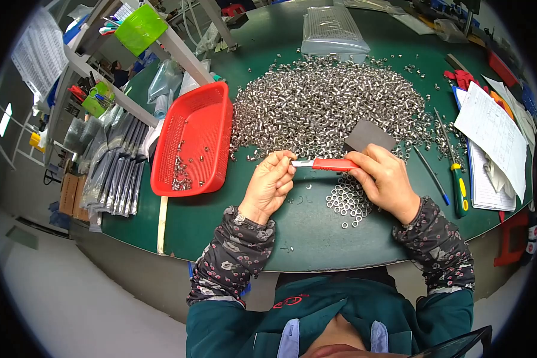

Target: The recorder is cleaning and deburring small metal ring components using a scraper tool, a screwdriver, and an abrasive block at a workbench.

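Right hand (pixel 388 179) grip closed on red knife (pixel 331 164); blade points left, axis horizontal; left hand (pixel 271 185) pinching.

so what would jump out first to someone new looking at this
The big heap of small shiny metal rings spread over the middle of the green table. Next, the bright red plastic basket at its left, holding a few rings. In front, the right hand holds a red-handled utility knife toward the left hand.

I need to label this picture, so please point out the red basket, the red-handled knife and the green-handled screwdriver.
red basket (pixel 212 104), head view, on its right wall.
red-handled knife (pixel 334 164), head view, on the red handle's middle.
green-handled screwdriver (pixel 461 190), head view, on the green handle.
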{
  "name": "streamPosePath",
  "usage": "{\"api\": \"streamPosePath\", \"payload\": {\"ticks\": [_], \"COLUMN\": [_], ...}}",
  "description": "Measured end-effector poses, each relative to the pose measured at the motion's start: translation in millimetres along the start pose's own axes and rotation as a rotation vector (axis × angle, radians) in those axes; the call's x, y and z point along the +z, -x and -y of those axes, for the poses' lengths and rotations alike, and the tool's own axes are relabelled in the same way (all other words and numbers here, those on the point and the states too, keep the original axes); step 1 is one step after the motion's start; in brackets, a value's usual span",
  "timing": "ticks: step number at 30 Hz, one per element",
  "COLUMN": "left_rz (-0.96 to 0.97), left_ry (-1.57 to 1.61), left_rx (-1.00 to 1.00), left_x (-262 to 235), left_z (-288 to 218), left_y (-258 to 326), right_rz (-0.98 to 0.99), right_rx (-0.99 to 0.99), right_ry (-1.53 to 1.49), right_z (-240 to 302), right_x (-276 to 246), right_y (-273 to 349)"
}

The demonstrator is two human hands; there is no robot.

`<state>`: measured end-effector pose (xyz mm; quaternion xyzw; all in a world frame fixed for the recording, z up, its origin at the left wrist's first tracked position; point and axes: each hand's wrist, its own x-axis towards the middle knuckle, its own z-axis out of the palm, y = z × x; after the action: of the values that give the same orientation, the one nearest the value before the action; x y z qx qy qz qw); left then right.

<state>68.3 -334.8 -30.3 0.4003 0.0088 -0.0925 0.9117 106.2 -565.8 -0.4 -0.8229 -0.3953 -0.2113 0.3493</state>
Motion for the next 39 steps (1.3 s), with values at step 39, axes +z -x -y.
{"api": "streamPosePath", "payload": {"ticks": [39], "left_rz": [-0.025], "left_ry": [-0.062], "left_rx": [0.031], "left_x": [-1.0], "left_z": [-1.2], "left_y": [-3.5], "right_rz": [-0.003], "right_rx": [0.026], "right_ry": [-0.098], "right_z": [-3.1], "right_x": [-0.4], "right_y": [1.4]}}
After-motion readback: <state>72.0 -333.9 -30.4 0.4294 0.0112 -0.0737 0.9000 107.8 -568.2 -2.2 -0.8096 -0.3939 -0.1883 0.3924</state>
